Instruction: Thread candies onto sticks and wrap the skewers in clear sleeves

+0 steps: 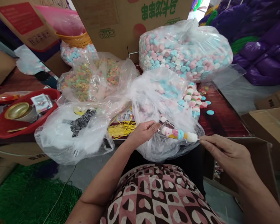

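My right hand (230, 152) pinches the thin stick end of a marshmallow skewer (177, 133), which lies nearly level, pointing left. White, pink, blue and yellow-orange pieces are threaded along it, with a round white one nearest my fingers. Thumb and forefinger of my left hand (144, 132) are closed at the skewer's far end, on what looks like the edge of a clear plastic wrapper (164, 125). How far the wrapper covers the skewer is hard to see. Beneath both sits an open clear bag (151, 102) of pastel marshmallows, hanging over the table edge.
Behind stands a big bag of marshmallows (185, 56). Loose marshmallows (193, 98) lie on the dark red table (224, 119). Leftward are gold twist ties (121, 129), a bag of ring-shaped candies (84, 77), a white-filled bag (60, 130) and a red basin (44, 116). Cardboard boxes (270, 124) stand right.
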Demonstrator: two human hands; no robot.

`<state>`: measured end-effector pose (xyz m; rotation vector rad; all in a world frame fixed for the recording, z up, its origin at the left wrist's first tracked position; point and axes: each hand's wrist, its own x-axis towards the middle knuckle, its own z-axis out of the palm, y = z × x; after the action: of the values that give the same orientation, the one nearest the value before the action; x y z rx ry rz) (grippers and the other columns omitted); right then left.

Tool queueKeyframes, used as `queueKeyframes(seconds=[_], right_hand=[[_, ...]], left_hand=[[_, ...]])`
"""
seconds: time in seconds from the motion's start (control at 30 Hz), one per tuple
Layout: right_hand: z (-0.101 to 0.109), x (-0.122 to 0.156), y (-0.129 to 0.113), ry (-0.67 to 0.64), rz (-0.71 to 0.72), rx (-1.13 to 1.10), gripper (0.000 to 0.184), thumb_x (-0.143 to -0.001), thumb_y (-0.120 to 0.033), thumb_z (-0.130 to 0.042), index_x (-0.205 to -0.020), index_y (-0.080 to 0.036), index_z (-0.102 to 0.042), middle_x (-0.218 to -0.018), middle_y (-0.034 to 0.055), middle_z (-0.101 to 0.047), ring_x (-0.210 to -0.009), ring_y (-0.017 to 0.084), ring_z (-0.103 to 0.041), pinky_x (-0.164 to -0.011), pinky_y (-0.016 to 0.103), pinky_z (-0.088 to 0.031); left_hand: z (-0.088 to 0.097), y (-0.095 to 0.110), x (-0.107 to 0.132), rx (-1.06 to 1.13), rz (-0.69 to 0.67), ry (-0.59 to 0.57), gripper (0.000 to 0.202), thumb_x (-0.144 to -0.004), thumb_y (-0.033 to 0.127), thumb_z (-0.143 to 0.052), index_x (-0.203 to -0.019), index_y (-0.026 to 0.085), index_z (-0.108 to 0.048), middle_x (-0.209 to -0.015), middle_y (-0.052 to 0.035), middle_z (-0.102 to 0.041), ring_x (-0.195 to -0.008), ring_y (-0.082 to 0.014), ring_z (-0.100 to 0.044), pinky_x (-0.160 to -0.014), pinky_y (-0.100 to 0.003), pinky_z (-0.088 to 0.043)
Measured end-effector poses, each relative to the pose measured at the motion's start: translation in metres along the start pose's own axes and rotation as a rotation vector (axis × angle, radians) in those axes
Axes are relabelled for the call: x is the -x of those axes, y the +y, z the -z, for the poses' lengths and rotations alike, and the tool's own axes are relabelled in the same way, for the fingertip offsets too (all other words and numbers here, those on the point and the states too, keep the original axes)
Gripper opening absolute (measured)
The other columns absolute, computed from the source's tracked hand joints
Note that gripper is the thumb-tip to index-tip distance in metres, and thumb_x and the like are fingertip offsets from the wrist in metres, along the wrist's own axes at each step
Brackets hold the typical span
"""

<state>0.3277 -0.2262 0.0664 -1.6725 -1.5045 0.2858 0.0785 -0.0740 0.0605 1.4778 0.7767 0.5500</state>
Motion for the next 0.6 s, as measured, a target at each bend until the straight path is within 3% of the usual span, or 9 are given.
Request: queueKeyframes(seconds=[0.17,0.27,0.33,0.43,0.53,0.6], right_hand=[[-0.008,0.006,0.018,-0.082,-0.020,-0.038,0.029,-0.086,-0.054,-0.064,-0.087,-0.029,-0.080,-0.076,0.0020,-0.077,-0.064,0.019,-0.070,-0.061,0.029,-0.057],[-0.014,0.010,0.023,-0.040,-0.053,-0.043,0.029,-0.085,-0.053,-0.065,-0.086,-0.028,-0.080,-0.077,0.0029,-0.077,-0.066,0.020,-0.071,-0.066,0.031,-0.059],[-0.018,0.012,0.022,0.010,-0.099,-0.064,0.027,-0.084,-0.051,-0.067,-0.085,-0.028,-0.080,-0.079,0.0036,-0.078,-0.068,0.021,-0.072,-0.069,0.033,-0.060],[-0.024,0.016,0.016,0.069,-0.185,-0.131,0.025,-0.083,-0.048,-0.069,-0.085,-0.026,-0.079,-0.077,0.0040,-0.077,-0.068,0.021,-0.071,-0.064,0.032,-0.059],[-0.031,0.018,0.008,0.101,-0.253,-0.194,0.023,-0.084,-0.045,-0.068,-0.085,-0.025,-0.079,-0.073,0.0029,-0.076,-0.066,0.021,-0.071,-0.058,0.030,-0.056],[-0.035,0.018,0.005,0.109,-0.274,-0.206,0.021,-0.084,-0.043,-0.068,-0.085,-0.024,-0.078,-0.074,0.0026,-0.076,-0.068,0.021,-0.071,-0.060,0.030,-0.057]], left_hand=[[-0.002,0.010,0.000,0.333,0.054,-0.032,0.040,-0.078,0.056,-0.072,-0.088,0.017,-0.069,-0.069,0.0012,-0.059,-0.057,-0.0103,-0.053,-0.056,-0.023,-0.042],[-0.004,0.017,-0.001,0.567,0.053,-0.034,0.044,-0.077,0.057,-0.073,-0.096,0.017,-0.072,-0.099,-0.0084,-0.070,-0.092,-0.0195,-0.066,-0.074,-0.027,-0.051],[-0.007,0.022,-0.001,0.742,0.045,-0.055,0.053,-0.077,0.064,-0.070,-0.102,0.018,-0.072,-0.117,-0.0131,-0.069,-0.117,-0.0290,-0.062,-0.090,-0.036,-0.051],[-0.015,0.028,0.000,0.938,0.012,-0.040,0.069,-0.070,0.079,-0.065,-0.109,0.022,-0.069,-0.126,-0.0136,-0.067,-0.130,-0.0371,-0.055,-0.098,-0.049,-0.048],[-0.026,0.030,0.001,0.964,-0.076,0.000,0.078,-0.060,0.083,-0.068,-0.111,0.025,-0.067,-0.128,-0.0113,-0.067,-0.133,-0.0367,-0.052,-0.101,-0.049,-0.047],[-0.033,0.029,0.000,0.939,-0.128,0.006,0.074,-0.057,0.075,-0.077,-0.112,0.026,-0.067,-0.128,-0.0100,-0.067,-0.132,-0.0338,-0.054,-0.103,-0.045,-0.046]])
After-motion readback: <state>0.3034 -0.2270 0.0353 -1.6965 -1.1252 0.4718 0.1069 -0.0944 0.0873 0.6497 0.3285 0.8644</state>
